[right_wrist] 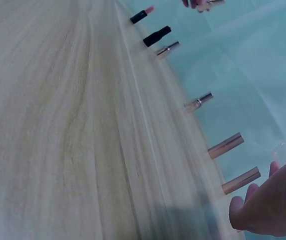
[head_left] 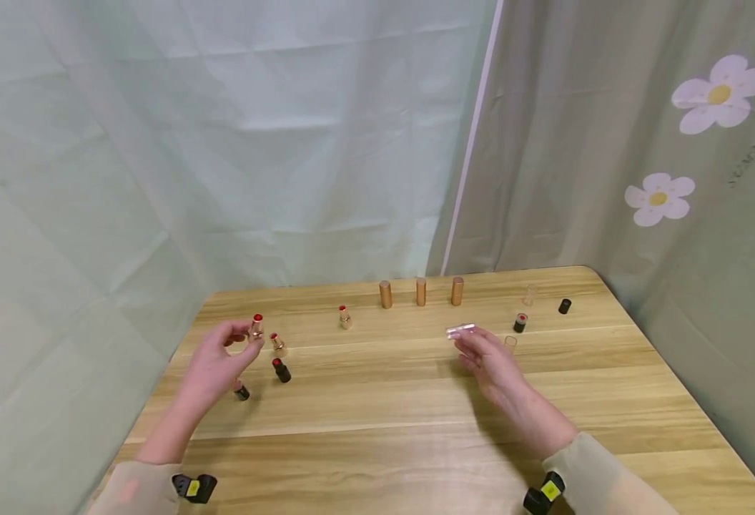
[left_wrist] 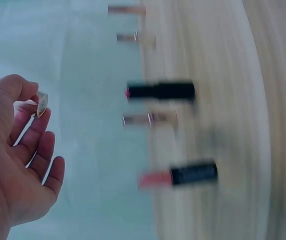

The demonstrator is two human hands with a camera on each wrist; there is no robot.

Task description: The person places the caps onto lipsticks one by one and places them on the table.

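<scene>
My left hand (head_left: 210, 368) pinches a gold lipstick (head_left: 257, 327) upright between thumb and fingers, its red tip uppermost. In the left wrist view only the shiny base (left_wrist: 42, 106) of that lipstick shows past the fingertips. Close to this hand stand another gold lipstick (head_left: 278, 346), a black lipstick (head_left: 282, 370) and a pink-tipped black lipstick (head_left: 242, 391), the last partly behind the wrist. On the right, my right hand (head_left: 490, 361) holds a clear cap (head_left: 460, 330) sideways at its fingertips, above the table; the right wrist view shows the cap only faintly.
A third gold lipstick (head_left: 344, 317) stands left of three copper tubes (head_left: 421, 292) along the back of the wooden table (head_left: 377, 443). At the right are a black lipstick (head_left: 520, 323), clear caps (head_left: 530, 295) and a black cap (head_left: 565, 306). Curtains (head_left: 326, 143) hang behind.
</scene>
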